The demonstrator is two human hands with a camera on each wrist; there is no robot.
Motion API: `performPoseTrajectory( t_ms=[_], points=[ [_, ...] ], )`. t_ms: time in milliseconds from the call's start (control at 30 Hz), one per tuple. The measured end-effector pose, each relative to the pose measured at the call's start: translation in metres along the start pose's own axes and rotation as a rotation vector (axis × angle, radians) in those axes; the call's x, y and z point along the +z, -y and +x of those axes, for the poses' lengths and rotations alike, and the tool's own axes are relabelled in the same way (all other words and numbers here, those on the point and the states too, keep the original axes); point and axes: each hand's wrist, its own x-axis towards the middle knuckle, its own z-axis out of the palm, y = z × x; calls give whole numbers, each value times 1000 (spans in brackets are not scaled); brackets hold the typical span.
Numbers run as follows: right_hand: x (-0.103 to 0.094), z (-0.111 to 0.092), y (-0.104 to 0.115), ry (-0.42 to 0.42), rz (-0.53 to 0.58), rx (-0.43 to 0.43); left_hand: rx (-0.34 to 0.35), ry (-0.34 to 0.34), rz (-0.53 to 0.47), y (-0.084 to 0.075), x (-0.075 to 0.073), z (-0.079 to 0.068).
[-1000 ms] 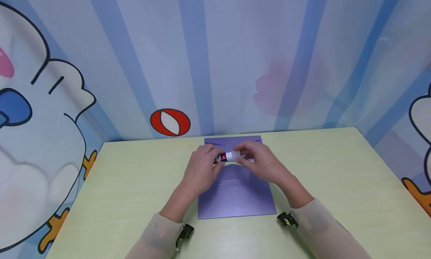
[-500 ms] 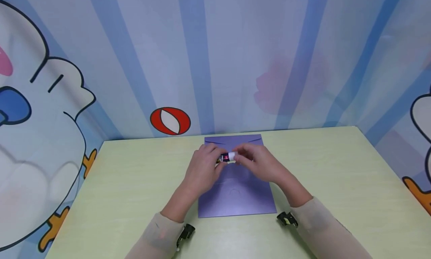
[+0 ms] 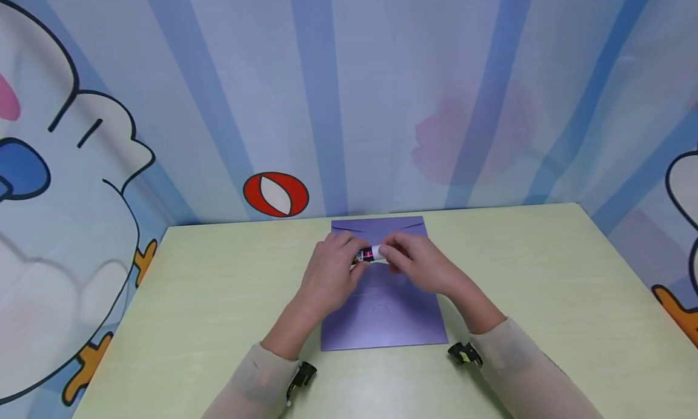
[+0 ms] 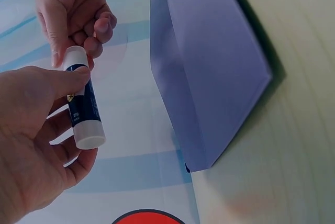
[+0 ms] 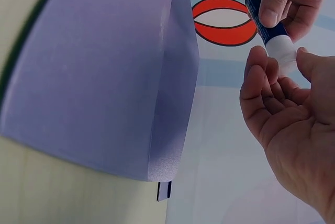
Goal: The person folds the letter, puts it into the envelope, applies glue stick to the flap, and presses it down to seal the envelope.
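Over a purple paper envelope (image 3: 384, 322) on the table, my left hand (image 3: 329, 270) grips a glue stick (image 3: 368, 254) by its dark label, thumb on one side and fingers on the other. The left wrist view shows the glue stick (image 4: 86, 101) with white ends, one of them past the left fingers. My right hand (image 3: 417, 258) pinches the other end between thumb and fingertips. In the right wrist view that end has a whitish, partly see-through cap (image 5: 285, 62), partly covered by the right fingers (image 5: 256, 69).
The pale yellow table (image 3: 545, 286) reaches back to a blue striped backdrop (image 3: 382, 104) printed with cartoon figures. Small black wrist cameras (image 3: 301, 379) sit at both beige sleeves (image 3: 262, 376).
The right hand has moved slightly left toward the left hand, and less of the white end shows between them. The left hand keeps its hold on the glue stick.
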Motion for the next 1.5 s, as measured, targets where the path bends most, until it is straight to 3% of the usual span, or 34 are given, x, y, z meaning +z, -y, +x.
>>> performPoseTrajectory(
  t_ms=[600, 967, 1233, 1500],
  points=[
    [5, 1, -2, -21, -48, 44, 15, -20, 9, -4, -1, -1],
    [9, -1, 0, -51, 46, 90, -13, -7, -43, -3, -1, -1],
    [4, -3, 2, -132, 141, 158, -141, -3, -151, 0, -4, 0],
    [3, -2, 2, -137, 165, 149, -350, -75, -467, 2, -8, 0]
  ],
)
